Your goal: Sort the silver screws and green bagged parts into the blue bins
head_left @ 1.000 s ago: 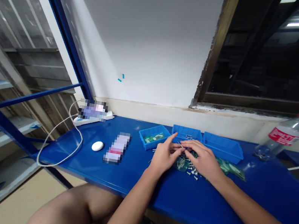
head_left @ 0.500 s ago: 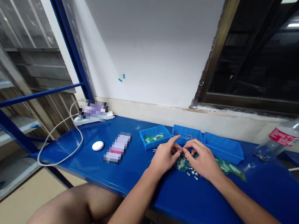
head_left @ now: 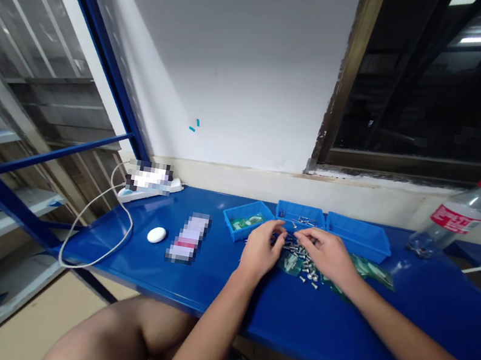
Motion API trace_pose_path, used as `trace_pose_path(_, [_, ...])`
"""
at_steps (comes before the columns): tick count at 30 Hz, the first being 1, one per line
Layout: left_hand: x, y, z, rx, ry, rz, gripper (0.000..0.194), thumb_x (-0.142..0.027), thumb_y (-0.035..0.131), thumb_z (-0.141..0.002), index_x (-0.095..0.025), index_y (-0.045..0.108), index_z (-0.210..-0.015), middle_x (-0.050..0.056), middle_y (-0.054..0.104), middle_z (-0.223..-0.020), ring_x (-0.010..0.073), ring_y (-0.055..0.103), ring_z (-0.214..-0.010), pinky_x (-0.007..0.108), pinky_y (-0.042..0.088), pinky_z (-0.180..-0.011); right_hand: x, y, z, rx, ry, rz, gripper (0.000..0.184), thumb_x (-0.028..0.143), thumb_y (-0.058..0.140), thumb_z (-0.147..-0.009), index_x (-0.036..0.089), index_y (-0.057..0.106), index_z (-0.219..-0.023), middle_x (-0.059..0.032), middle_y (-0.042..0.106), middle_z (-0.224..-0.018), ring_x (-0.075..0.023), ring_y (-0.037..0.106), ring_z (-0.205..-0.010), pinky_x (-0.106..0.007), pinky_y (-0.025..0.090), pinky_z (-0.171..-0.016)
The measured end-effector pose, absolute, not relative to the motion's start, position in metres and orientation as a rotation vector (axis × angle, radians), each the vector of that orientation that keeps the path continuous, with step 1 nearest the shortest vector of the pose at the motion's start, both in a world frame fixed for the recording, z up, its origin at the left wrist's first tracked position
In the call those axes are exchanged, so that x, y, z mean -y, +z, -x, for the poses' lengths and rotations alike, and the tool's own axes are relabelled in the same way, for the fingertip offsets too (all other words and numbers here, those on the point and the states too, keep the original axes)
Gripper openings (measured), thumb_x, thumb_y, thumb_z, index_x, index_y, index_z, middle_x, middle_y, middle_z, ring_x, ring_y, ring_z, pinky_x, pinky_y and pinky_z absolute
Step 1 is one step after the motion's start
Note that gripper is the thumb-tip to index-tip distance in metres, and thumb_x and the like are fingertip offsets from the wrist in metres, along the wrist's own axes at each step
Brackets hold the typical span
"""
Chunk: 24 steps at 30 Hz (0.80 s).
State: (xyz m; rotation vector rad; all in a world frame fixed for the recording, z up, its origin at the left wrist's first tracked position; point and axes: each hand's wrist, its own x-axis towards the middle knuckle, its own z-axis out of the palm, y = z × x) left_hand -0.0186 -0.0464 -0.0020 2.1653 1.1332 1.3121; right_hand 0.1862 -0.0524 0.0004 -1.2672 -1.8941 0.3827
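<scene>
My left hand and my right hand meet fingertip to fingertip over a pile of small silver components lying on green circuit boards on the blue table. Both hands pinch at a tiny metal part between them; it is too small to make out clearly. Three blue bins stand just behind the hands: the left bin holds green pieces, the middle bin holds small metal parts, and the contents of the right bin are hidden.
A white oval object and a blurred flat box lie left of the hands. A white power strip with a looping cable sits at the back left. A tilted plastic bottle stands at the right. Metal shelving fills the left.
Both hands have shifted slightly back toward the bins, with the fingers now pinched together above the pile. More of the silver components show below the right hand.
</scene>
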Motion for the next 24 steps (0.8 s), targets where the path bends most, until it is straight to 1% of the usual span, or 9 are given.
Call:
trace_pose_path(2, [0.047,-0.003,0.019,-1.177,1.243,-2.243,0.021,-0.023,0.060,-0.100,-0.020,0.069,-0.119,0.009,0.077,-0.115,0.0248,0.071,-0.110,0.041,0.056,-0.102,0.050,0.002,-0.191,1.807,0.401,1.327,0.039,0.055,0.056,-0.099,0.024,0.079,-0.090,-0.0036,0.079,-0.082,-0.0217,0.071,-0.068,-0.033,0.053,-0.065])
trace_pose_path(5, [0.047,-0.003,0.019,-1.220,1.132,-2.318,0.020,-0.024,0.060,-0.100,-0.020,0.071,-0.115,0.009,0.076,-0.118,0.0262,0.070,-0.111,0.043,0.055,-0.103,0.046,0.002,-0.199,1.758,0.312,1.396,0.049,0.061,0.054,-0.099,0.024,0.077,-0.077,-0.0031,0.077,-0.070,-0.0210,0.068,-0.058,-0.032,0.048,-0.055])
trace_pose_path(8, [0.048,-0.003,0.019,-1.237,1.096,-2.331,0.020,-0.023,0.059,-0.100,-0.020,0.072,-0.115,0.010,0.077,-0.116,0.0262,0.070,-0.109,0.043,0.055,-0.102,0.043,0.000,-0.203,1.833,0.158,1.379,0.051,0.060,0.053,-0.100,0.024,0.075,-0.073,-0.0031,0.074,-0.063,-0.0211,0.065,-0.054,-0.032,0.047,-0.054])
trace_pose_path(10, [0.048,-0.003,0.019,-1.238,1.113,-2.326,0.021,-0.023,0.058,-0.100,-0.019,0.072,-0.116,0.010,0.076,-0.116,0.0258,0.070,-0.110,0.042,0.055,-0.103,0.042,-0.002,-0.201,1.936,0.092,1.314,0.043,0.055,0.055,-0.101,0.024,0.076,-0.081,-0.0038,0.076,-0.071,-0.0222,0.067,-0.061,-0.034,0.051,-0.060])
trace_pose_path(12, [0.048,-0.003,0.019,-1.237,1.122,-2.322,0.021,-0.023,0.057,-0.101,-0.020,0.072,-0.115,0.010,0.076,-0.115,0.0255,0.070,-0.109,0.041,0.054,-0.103,0.042,-0.006,-0.198,2.065,0.063,1.213,0.030,0.047,0.059,-0.100,0.025,0.078,-0.096,-0.0056,0.080,-0.090,-0.0253,0.072,-0.080,-0.038,0.056,-0.074])
trace_pose_path(14, [0.048,-0.003,0.020,-1.237,1.118,-2.316,0.020,-0.023,0.057,-0.100,-0.020,0.072,-0.114,0.009,0.076,-0.115,0.0254,0.070,-0.109,0.041,0.054,-0.102,0.042,-0.009,-0.195,2.198,0.052,1.120,0.022,0.039,0.063,-0.099,0.026,0.078,-0.107,-0.0071,0.080,-0.106,-0.0282,0.071,-0.099,-0.043,0.057,-0.088])
trace_pose_path(15, [0.048,-0.002,0.020,-1.239,1.116,-2.313,0.020,-0.023,0.058,-0.100,-0.020,0.072,-0.113,0.009,0.076,-0.115,0.0254,0.070,-0.109,0.040,0.054,-0.102,0.041,-0.011,-0.195,2.253,0.050,1.095,0.020,0.036,0.063,-0.098,0.026,0.077,-0.109,-0.0075,0.079,-0.109,-0.0290,0.070,-0.104,-0.045,0.056,-0.092])
trace_pose_path(19, [0.048,-0.001,0.020,-1.246,1.120,-2.302,0.019,-0.023,0.058,-0.100,-0.019,0.072,-0.112,0.009,0.077,-0.114,0.0254,0.070,-0.109,0.041,0.054,-0.102,0.037,-0.019,-0.196,2.342,0.043,1.116,0.019,0.025,0.060,-0.099,0.025,0.078,-0.107,-0.0076,0.079,-0.105,-0.0284,0.069,-0.102,-0.045,0.057,-0.090])
trace_pose_path(24, [0.048,-0.002,0.019,-1.243,1.120,-2.315,0.019,-0.023,0.057,-0.100,-0.020,0.072,-0.111,0.009,0.076,-0.113,0.0252,0.069,-0.109,0.040,0.054,-0.102,0.033,-0.023,-0.199,2.328,0.014,1.145,0.020,0.023,0.061,-0.097,0.027,0.079,-0.105,-0.0064,0.079,-0.100,-0.0278,0.070,-0.099,-0.043,0.058,-0.085])
